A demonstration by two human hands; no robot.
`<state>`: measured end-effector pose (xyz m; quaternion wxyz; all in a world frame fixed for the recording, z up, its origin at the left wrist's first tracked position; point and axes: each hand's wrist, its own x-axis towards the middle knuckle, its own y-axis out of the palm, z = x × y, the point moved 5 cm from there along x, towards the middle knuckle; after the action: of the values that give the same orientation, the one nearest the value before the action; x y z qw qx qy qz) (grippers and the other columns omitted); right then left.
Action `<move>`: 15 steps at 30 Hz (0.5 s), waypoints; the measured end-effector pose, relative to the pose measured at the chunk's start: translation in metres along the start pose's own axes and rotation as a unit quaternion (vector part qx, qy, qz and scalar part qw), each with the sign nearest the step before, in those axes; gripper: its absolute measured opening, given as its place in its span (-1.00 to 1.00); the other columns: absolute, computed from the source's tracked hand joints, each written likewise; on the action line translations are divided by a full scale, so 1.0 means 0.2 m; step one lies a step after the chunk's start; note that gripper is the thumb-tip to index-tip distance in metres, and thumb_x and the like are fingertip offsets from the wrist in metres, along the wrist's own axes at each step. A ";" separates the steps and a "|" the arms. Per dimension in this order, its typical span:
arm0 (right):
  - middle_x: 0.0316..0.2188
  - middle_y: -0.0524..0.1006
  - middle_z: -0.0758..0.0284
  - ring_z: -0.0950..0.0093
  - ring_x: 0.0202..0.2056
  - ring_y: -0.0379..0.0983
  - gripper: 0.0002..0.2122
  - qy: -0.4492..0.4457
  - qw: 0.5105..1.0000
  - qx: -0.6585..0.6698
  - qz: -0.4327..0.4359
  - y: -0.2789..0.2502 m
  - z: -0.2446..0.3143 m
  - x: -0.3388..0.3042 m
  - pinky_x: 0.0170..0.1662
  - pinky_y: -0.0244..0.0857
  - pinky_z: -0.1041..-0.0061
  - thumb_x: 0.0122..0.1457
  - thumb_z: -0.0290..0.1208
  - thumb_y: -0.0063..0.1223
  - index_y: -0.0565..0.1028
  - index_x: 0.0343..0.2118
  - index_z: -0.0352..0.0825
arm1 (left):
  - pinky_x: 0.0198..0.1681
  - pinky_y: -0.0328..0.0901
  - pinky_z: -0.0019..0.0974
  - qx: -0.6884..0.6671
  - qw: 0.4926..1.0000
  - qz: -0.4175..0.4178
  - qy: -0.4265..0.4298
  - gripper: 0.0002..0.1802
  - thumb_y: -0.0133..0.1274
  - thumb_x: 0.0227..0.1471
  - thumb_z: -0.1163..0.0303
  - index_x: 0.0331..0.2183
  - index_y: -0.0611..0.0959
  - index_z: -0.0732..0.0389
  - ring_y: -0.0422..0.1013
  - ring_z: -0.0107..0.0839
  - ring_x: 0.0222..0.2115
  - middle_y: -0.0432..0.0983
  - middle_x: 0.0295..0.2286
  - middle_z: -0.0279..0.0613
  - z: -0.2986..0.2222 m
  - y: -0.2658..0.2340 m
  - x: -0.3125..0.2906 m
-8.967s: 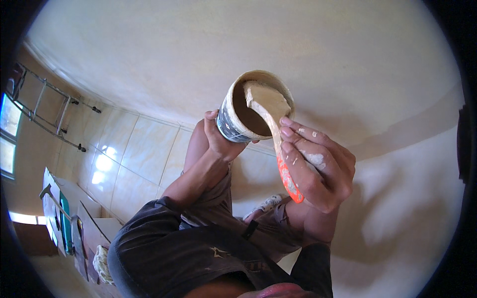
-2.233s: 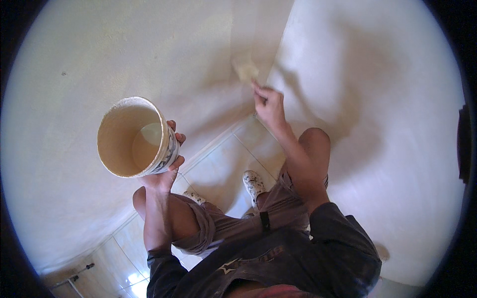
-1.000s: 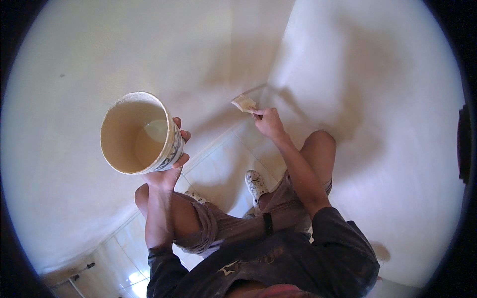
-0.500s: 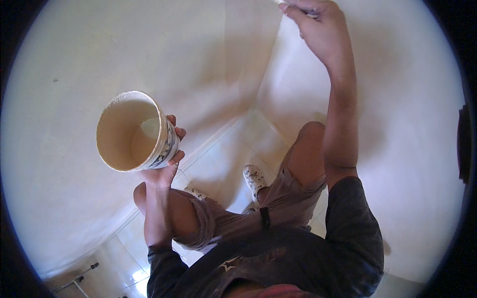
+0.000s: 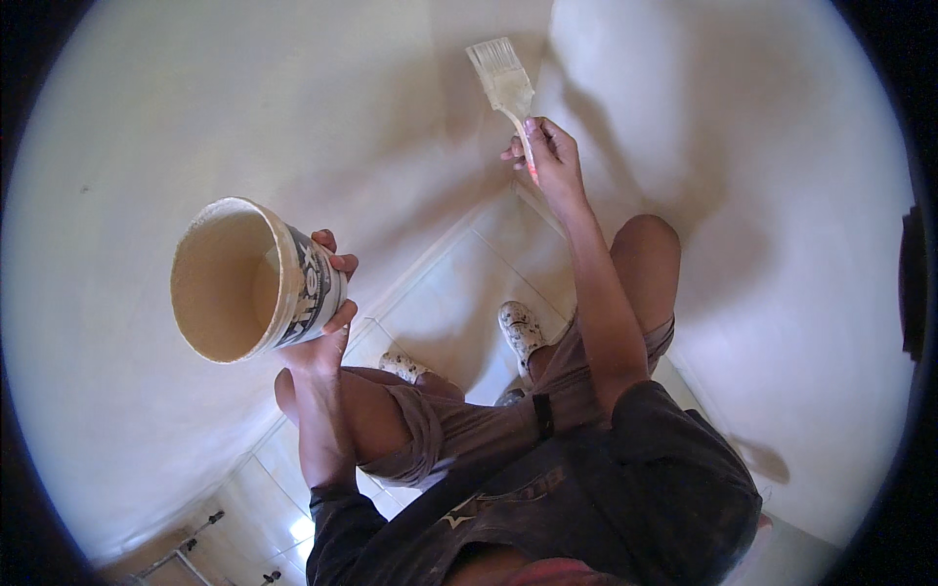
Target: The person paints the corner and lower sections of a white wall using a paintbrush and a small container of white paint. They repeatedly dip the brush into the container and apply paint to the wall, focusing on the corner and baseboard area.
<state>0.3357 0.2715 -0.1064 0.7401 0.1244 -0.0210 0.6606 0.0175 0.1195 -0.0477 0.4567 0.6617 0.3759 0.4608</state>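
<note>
My left hand point(image 5: 327, 342) is closed round the side of a paint bucket point(image 5: 315, 298), which is tilted so that its open mouth faces me. Pale cream paint coats its inner wall and rim; the fingertips curl over its right side. In my right hand point(image 5: 552, 161) is a flat paintbrush point(image 5: 503, 76), gripped by its thin handle with the bristles up and to the left. Cream paint covers the bristles and ferrule. The brush appears in front of the walls near the corner; whether it touches one I cannot tell.
Pale walls rise on the left point(image 5: 127, 293) and right point(image 5: 811, 293), meeting in a corner ahead. Below lies a light tiled floor point(image 5: 440, 283) with my speckled shoes point(image 5: 521, 330) on it. A metal frame point(image 5: 181, 557) stands at the lower left.
My right hand has come down and left from the upper edge, bringing the whole brush into view. The bucket in my left hand has shifted slightly left and down.
</note>
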 end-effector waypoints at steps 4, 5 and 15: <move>-0.54 0.41 0.48 0.73 -0.61 0.25 -0.73 0.087 0.985 0.132 0.064 -0.02 -0.11 -0.02 -0.59 0.09 0.65 0.46 -0.16 -0.06 0.45 -0.25 -0.28 | -0.40 0.52 -0.08 0.008 1.000 -0.011 0.003 -0.21 0.10 0.17 -0.06 0.29 0.29 0.10 0.13 0.01 0.15 0.09 0.19 0.01 0.00 0.05 0.01; -0.54 0.41 0.49 0.73 -0.61 0.24 -0.73 0.101 0.977 0.168 0.084 -0.05 -0.16 -0.01 -0.59 0.09 0.66 0.46 -0.15 -0.05 0.45 -0.25 -0.27 | -0.40 0.52 -0.07 0.013 1.000 -0.014 0.000 -0.22 0.10 0.17 -0.05 0.29 0.29 0.10 0.13 0.01 0.15 0.09 0.18 0.01 0.02 0.09 0.02; -0.55 0.59 0.27 0.41 -0.49 0.52 -0.58 0.126 0.934 -0.334 -0.006 -0.25 -1.18 -0.07 -0.34 0.40 0.37 0.31 0.00 0.13 0.64 -0.45 -0.32 | -0.44 0.58 -0.04 -0.002 0.998 0.022 -0.060 -0.21 0.11 0.18 -0.05 0.31 0.26 0.03 0.13 0.09 0.13 0.09 0.16 0.12 0.03 0.17 0.12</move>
<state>0.3509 0.3027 -0.3445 0.7396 -0.2145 -0.1464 0.6209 0.0336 0.1305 -0.0102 0.4695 0.6954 0.3326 0.4306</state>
